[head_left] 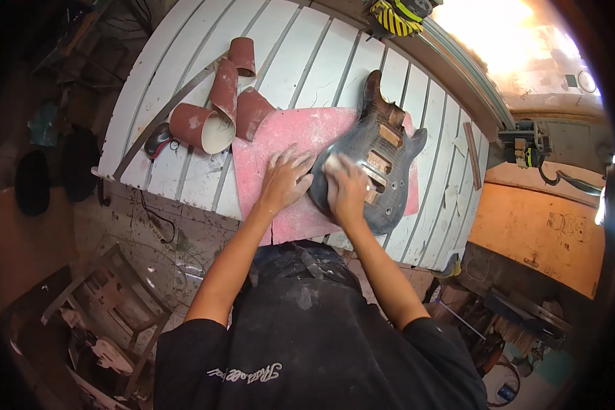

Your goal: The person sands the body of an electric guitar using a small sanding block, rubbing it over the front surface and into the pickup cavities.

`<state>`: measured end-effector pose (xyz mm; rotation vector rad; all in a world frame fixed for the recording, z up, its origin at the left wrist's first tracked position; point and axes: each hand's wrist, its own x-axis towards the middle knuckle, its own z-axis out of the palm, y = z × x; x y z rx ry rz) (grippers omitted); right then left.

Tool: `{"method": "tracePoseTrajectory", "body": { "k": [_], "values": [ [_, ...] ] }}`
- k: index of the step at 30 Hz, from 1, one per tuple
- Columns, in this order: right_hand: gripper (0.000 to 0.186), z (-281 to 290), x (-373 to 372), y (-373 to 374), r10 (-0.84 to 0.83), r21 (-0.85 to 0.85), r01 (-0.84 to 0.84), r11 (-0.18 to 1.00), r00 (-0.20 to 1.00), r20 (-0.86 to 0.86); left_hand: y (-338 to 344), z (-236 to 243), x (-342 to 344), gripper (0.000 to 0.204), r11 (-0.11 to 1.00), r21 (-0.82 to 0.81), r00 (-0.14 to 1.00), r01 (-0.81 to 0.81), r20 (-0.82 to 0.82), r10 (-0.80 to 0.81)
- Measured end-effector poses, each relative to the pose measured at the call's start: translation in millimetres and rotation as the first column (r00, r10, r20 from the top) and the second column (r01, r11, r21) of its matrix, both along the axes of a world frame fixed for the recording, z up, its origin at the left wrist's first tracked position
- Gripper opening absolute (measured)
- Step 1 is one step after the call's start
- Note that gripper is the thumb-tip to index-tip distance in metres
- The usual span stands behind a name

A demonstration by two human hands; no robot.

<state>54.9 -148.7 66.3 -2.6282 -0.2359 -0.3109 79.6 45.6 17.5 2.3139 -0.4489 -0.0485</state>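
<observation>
So there's a dark grey-blue guitar body (376, 164) lying flat, face up, on a dusty pink mat (287, 137) spread over a white slatted table (307, 55). It sits toward the right end of the mat, close to the near edge of the table. Its long axis runs away from the person, tipped a bit to the right at the near end: the brownish neck pocket and the two horns point at the far edge, the rounded bottom end points back at the person. Pickup cavities show bare wood.

The right hand (346, 188) is pressed down on the lower left part of the body, fingers curled together over a small pale pad (335, 162) that peeks out at the knuckles. The left hand (283, 179) lies flat on the mat just beside the body's left edge, fingers spread, tips about touching it.

Off toward the left end of the table there's a bunch of reddish-brown sandpaper rolls (219, 113), some standing, some tipped over.
</observation>
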Motion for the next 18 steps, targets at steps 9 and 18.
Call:
{"method": "tracePoseTrajectory", "body": {
  "k": [9, 18],
  "values": [
    [0.025, -4, -36, -6, 0.060, -0.002, -0.060, 0.998, 0.998, -0.035, 2, 0, 2, 0.052, 0.998, 0.053, 0.999, -0.025, 0.028, 0.023],
    [0.023, 12, -51, 0, 0.043, -0.047, -0.043, 0.998, 0.999, 0.004, -3, 1, -2, 0.049, 0.994, 0.081, 0.992, -0.072, 0.105, 0.063]
  ]
}}
